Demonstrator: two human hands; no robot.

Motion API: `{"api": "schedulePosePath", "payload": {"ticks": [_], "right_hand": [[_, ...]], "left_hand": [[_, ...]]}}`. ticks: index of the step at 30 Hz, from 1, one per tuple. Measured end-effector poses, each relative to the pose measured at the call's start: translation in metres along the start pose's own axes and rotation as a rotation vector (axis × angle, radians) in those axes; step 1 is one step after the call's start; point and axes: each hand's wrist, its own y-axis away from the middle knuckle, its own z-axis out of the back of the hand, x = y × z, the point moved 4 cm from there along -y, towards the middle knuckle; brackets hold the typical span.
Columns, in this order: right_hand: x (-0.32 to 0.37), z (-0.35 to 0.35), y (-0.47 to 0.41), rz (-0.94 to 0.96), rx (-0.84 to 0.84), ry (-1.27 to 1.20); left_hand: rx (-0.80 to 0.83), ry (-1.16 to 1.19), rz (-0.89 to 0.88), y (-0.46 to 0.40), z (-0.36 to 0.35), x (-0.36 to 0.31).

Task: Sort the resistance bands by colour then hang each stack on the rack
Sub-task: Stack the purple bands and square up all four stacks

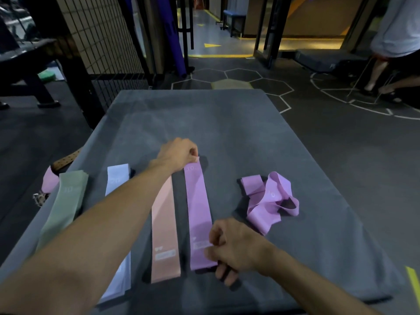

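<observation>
A flat purple band [198, 214] lies stretched between 2 hands on the grey mat [227, 123]. The left hand [177, 155] pinches its far end. The right hand [234, 244] grips its near end. Just left of the right hand lies a pink band [164, 226], then a pale blue band [117, 178] and a green band [64, 205]. Past the right hand sits a tangled purple pile [270, 201].
</observation>
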Motion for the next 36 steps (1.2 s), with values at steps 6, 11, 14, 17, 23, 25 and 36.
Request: {"api": "schedulePosePath", "payload": {"ticks": [6, 11, 14, 17, 23, 25, 36], "right_hand": [[0.005, 0.005, 0.010, -0.026, 0.072, 0.026], [0.007, 0.046, 0.029, -0.057, -0.027, 0.218], [0.004, 0.105, 0.034, 0.029, -0.503, 0.507], [-0.006, 0.143, 0.039, 0.034, -0.806, 0.554], [-0.033, 0.155, 0.019, -0.048, -0.890, 0.604], [-0.038, 0.154, 0.012, -0.107, -0.892, 0.605], [0.014, 0.163, 0.060, 0.418, -0.939, -0.085]], "left_hand": [[-0.156, -0.115, -0.037, 0.016, 0.007, -0.013], [-0.148, 0.088, -0.045, 0.048, 0.030, -0.033], [-0.106, 0.265, -0.079, 0.077, 0.048, -0.052], [-0.047, 0.334, -0.115, 0.112, 0.060, -0.076], [-0.012, 0.389, -0.089, 0.170, 0.045, -0.094], [0.012, 0.363, -0.093, 0.176, 0.041, -0.098], [-0.038, 0.485, -0.159, 0.183, 0.061, -0.101]]}}
